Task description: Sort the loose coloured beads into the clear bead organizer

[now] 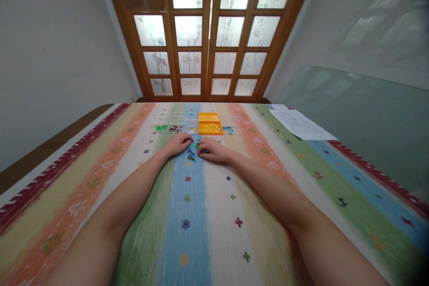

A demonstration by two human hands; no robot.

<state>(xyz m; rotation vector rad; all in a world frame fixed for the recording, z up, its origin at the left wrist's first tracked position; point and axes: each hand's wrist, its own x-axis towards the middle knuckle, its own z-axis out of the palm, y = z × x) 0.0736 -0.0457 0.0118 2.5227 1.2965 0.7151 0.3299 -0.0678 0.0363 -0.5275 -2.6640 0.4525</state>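
Note:
A loose pile of small mixed-colour pieces [191, 156], blue, dark red and green among them, lies on the tablecloth's blue stripe. My left hand [179, 144] rests at the pile's left, fingers curled together near a clear compartment. On the other side, my right hand [213, 150] bends its fingers down over the pile's edge. Whatever either hand's fingertips hold is too small or hidden to make out. Just beyond stands an open orange box [210, 130] with pale pieces inside. Clear compartments beside it hold green pieces [161, 128], dark brown pieces [174, 129], yellow pieces and blue pieces [228, 130].
A striped tablecloth [186, 241] covers the table. Printed paper sheets [301, 125] lie at the far right. A glass-like panel [362, 129] leans along the right wall. Wooden doors with frosted panes [190, 31] stand behind the table.

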